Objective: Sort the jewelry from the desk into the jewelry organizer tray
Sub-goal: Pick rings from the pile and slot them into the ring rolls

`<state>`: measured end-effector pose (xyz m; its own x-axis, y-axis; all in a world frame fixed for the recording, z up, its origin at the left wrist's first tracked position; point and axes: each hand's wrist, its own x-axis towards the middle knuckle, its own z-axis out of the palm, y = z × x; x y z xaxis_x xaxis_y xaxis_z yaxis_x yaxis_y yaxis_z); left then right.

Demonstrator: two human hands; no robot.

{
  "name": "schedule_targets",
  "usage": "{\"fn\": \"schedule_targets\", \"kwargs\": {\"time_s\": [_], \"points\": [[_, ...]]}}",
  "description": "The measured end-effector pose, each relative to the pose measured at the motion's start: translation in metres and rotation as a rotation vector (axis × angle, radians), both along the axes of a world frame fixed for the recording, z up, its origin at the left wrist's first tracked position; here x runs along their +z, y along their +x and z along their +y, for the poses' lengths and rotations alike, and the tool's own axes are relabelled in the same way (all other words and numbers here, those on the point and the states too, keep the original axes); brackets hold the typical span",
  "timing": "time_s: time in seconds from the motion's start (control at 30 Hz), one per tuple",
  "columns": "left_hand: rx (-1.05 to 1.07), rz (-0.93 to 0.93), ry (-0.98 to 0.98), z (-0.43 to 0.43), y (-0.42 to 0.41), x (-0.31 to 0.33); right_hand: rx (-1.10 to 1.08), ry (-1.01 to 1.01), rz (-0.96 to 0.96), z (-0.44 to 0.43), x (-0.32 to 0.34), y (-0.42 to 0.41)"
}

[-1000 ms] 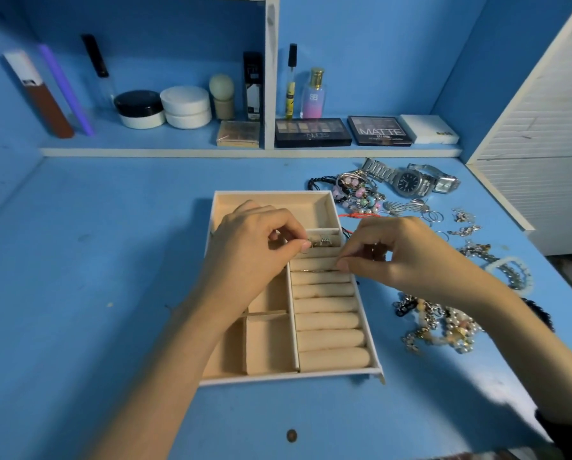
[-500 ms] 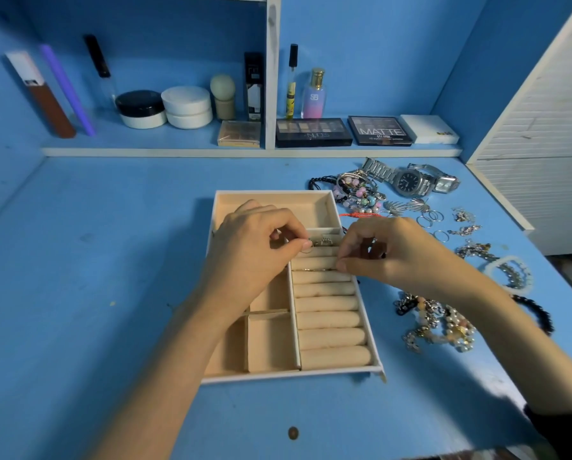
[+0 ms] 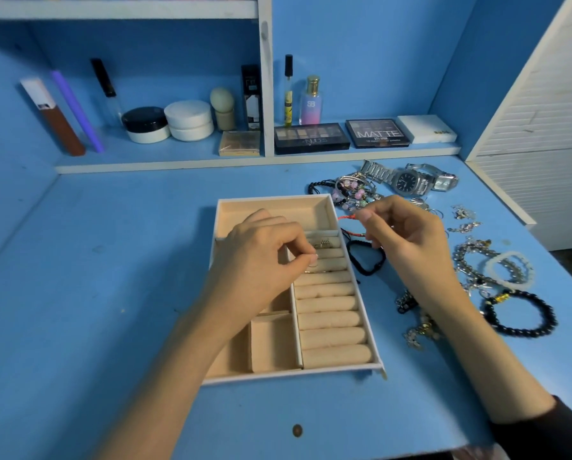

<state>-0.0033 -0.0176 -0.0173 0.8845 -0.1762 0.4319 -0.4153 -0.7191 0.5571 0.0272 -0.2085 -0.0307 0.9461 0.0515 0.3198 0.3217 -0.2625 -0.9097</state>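
jewelry lies scattered on the blue surface [image 3: 112, 293], most of it to the right of the right grip [image 3: 407, 234] and beyond it. we see the left grip [image 3: 261, 260] over the jewelry organizer tray [image 3: 278, 376], fingers curled, thumb and forefinger pinched down on a small silver ring [image 3: 311, 268] that sits among the padded rolls [image 3: 331, 322]. just beyond those fingertips a second ring [image 3: 323, 244] stands lodged in the topmost slot. the right grip hovers off the tray's right side, fingers bent and thumb laid against the forefinger; we cannot tell whether anything is caught between them. a red cord [image 3: 346, 218] lies just left of its thumb, and a black cord bracelet [image 3: 364, 272] lies just below it, beside the tray wall. beyond this grip we see watches [image 3: 407, 184] and pastel beaded bracelets [image 3: 351, 190]. to its right lie silver chains [image 3: 470, 260], and nearer us on that side a black bead bracelet [image 3: 523, 333], well apart from the tray
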Motion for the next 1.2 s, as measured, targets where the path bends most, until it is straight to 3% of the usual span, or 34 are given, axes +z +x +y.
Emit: {"fn": "schedule_targets", "kwargs": {"time_s": [0.57, 0.73, 1.2], "points": [[-0.159, 0.007, 0.219, 0.01, -0.016, -0.001, 0.002, -0.04, -0.055, -0.001, -0.001, 0.0], [-0.115, 0.036, 0.162, 0.01, -0.019, 0.001, 0.008, -0.033, -0.057, -0.001, -0.002, 0.0], [-0.089, -0.015, 0.3, 0.008, -0.023, 0.002, 0.008, -0.007, -0.063, -0.002, -0.001, 0.0]]}}
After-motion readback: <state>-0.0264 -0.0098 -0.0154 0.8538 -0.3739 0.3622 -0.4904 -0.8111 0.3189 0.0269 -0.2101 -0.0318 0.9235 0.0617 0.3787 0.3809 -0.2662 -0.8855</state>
